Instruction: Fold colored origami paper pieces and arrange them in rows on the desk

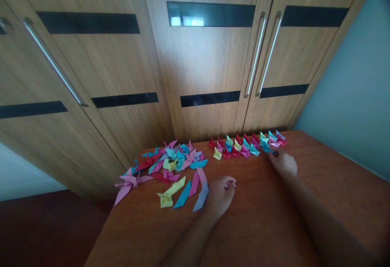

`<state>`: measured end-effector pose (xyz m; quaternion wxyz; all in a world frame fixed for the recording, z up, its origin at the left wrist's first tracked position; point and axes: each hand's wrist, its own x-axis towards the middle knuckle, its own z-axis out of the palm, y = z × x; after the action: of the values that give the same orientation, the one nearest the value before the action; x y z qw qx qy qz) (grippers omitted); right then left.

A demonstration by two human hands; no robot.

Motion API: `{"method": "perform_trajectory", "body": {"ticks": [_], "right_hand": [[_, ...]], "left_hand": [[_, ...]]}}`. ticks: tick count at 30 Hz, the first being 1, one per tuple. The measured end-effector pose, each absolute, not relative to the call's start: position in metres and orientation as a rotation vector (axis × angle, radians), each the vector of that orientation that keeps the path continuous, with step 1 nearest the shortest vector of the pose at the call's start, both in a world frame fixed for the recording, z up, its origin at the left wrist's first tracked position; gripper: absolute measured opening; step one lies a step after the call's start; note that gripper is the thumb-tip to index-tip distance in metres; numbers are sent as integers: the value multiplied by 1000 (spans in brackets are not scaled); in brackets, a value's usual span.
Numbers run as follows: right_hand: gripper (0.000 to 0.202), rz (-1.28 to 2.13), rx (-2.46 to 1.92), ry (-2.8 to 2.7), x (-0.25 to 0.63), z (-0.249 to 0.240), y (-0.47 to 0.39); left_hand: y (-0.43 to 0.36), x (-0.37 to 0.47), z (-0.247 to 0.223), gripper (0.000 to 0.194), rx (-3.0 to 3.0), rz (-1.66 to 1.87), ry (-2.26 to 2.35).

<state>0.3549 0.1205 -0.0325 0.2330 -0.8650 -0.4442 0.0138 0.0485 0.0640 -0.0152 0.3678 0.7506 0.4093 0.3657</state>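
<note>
At the right end of the rows of small folded paper pieces (244, 150), my right hand (284, 163) has its fingertips closed on a blue origami piece (267, 147). That piece sits in the front row, beside pink and red ones. My left hand (219, 194) rests low over the table with its fingers curled in, and nothing shows between them. Just left of it lie folded paper strips: a lavender strip (201, 197), a blue strip (183, 194) and a magenta strip (194, 184). A yellow folded piece (166, 199) lies farther left.
A heap of origami cranes (179, 155) in several colours covers the table's back left, with a large pink crane (130, 181) near the left edge. Behind the wooden table (243, 234) stands a wooden wardrobe (207, 64) with long metal handles. A pale wall (356, 96) is at right.
</note>
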Motion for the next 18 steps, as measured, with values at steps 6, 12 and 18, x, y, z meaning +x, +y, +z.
{"method": "perform_trajectory", "body": {"ticks": [6,12,18], "right_hand": [[45,32,-2530,-1305,344,-34,127],[44,32,-2521,-1318,344,-34,128],[47,73,-2499,-1293,343,-33,127]], "left_hand": [[63,49,-16,22,1949,913,1056],[63,49,-17,23,1968,899,1045],[63,48,-20,24,1980,896,1045]]}}
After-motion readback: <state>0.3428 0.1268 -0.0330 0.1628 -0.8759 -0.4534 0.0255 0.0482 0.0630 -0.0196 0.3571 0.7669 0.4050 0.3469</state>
